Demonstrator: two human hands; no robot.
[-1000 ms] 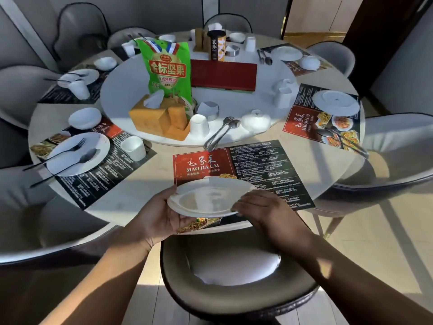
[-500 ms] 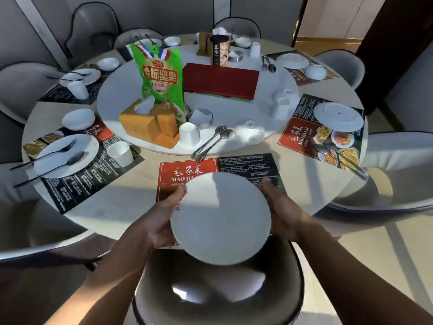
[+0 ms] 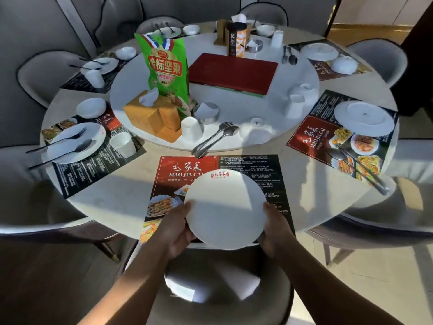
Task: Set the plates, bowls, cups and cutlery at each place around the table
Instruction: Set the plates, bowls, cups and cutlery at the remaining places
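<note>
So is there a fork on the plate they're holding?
No, the plate, gripped by the left hand and the right hand, is bare apart from a red logo.

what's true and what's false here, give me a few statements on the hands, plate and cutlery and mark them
1. The left hand and right hand both grip the white plate by its rim. True.
2. The white plate is above the near placemat. True.
3. The fork and spoon on the turntable lie on a plate. False: they lie directly on the turntable.
4. The green snack bag lies flat. False: it stands upright behind the orange tissue box.
5. The plate at the left place carries a fork and a spoon. True.
</note>
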